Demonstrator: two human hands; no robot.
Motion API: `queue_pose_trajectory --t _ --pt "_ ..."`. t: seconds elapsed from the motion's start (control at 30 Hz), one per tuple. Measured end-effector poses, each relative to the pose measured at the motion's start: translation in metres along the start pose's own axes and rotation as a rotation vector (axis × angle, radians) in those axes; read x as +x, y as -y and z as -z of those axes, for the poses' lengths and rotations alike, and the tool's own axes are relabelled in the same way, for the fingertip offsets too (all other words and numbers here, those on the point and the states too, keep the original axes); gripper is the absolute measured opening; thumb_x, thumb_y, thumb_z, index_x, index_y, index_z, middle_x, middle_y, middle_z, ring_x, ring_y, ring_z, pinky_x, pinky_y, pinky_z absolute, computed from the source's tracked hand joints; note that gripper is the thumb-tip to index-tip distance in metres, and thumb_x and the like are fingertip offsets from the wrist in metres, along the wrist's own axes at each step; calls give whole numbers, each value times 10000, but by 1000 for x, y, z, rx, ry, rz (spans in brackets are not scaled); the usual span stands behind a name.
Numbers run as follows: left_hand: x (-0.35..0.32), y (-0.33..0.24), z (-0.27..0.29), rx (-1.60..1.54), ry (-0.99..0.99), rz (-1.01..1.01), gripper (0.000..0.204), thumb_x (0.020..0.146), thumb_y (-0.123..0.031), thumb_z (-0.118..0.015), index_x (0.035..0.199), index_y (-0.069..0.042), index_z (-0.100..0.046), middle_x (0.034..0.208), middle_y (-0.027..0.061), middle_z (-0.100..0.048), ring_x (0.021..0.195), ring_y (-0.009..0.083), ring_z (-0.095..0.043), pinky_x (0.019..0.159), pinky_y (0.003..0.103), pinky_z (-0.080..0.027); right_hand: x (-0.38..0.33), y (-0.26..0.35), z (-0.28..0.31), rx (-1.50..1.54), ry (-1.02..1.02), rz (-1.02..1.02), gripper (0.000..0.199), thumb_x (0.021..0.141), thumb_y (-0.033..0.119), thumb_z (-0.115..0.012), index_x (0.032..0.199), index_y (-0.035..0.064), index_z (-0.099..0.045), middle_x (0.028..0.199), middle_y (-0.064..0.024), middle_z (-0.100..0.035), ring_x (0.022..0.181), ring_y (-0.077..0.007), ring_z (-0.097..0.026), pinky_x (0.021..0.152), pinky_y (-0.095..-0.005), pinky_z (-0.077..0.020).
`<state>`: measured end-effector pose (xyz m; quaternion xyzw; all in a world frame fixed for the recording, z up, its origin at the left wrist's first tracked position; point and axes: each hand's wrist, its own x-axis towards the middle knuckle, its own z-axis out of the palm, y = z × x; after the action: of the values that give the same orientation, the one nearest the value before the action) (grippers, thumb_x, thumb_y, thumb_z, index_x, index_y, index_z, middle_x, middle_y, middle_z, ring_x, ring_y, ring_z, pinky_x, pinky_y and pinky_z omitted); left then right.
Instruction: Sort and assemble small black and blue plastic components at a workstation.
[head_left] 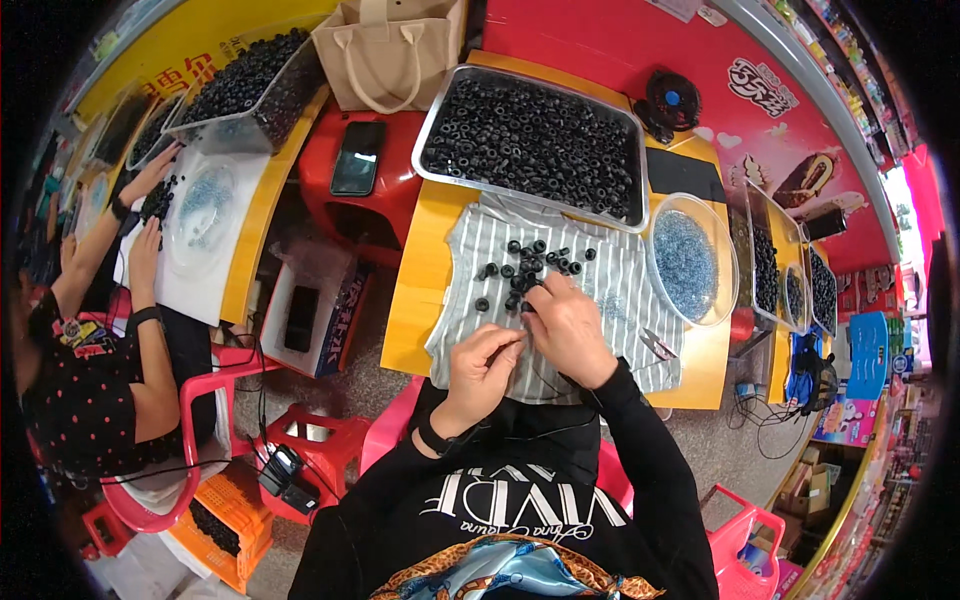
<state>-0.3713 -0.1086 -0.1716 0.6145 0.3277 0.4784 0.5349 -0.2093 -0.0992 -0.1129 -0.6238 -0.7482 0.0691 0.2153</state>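
My left hand is closed in a pinch near the front of a grey-and-white striped cloth; what its fingertips hold is too small to make out. Touching or almost touching it, my right hand has its fingers bent together at the near side of a loose group of small black rings. One black ring seems to be at its fingertips, partly hidden. Beside my right wrist lies a small pair of snips. A round clear tub of tiny bluish clear pieces stands at the cloth's right edge.
Behind the cloth, a metal-rimmed tray full of black rings covers the back of the yellow table. A black fan stands back right. On a red stool to the left lies a phone. A co-worker's hands handle black rings farther left.
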Motion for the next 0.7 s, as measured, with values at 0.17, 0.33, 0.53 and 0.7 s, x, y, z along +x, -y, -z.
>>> queue_pose_trajectory --t 0.17,0.33,0.53,0.7 --pt "-2 -9 2 -128 -22 36 202 861 44 -631 1062 43 -649 982 84 -605 803 115 -589 682 225 -472 -30 17 29 210 0 -47 178 716 71 -711 843 33 -593 839 -153 -541 789 -366 -573 642 -438 -465" --pt "2 -16 9 -186 249 12 267 831 39 -672 1097 32 -655 994 79 -598 833 116 -580 698 226 -473 -58 21 23 282 -117 18 220 676 8 -715 859 22 -594 826 -131 -549 746 -336 -578 609 -406 -473" --pt "6 -16 9 -264 376 36 269 815 49 -686 1083 25 -667 982 74 -607 842 119 -579 708 225 -475 -69 24 19 393 -193 66 248 674 -44 -699 898 14 -611 830 -129 -569 733 -316 -589 603 -377 -473" --pt "1 -9 10 -314 370 154 208 876 12 -641 1082 21 -667 961 56 -610 844 104 -596 723 208 -473 -72 19 21 588 -160 -27 197 710 -38 -704 881 15 -621 804 -126 -585 713 -297 -603 596 -351 -476"
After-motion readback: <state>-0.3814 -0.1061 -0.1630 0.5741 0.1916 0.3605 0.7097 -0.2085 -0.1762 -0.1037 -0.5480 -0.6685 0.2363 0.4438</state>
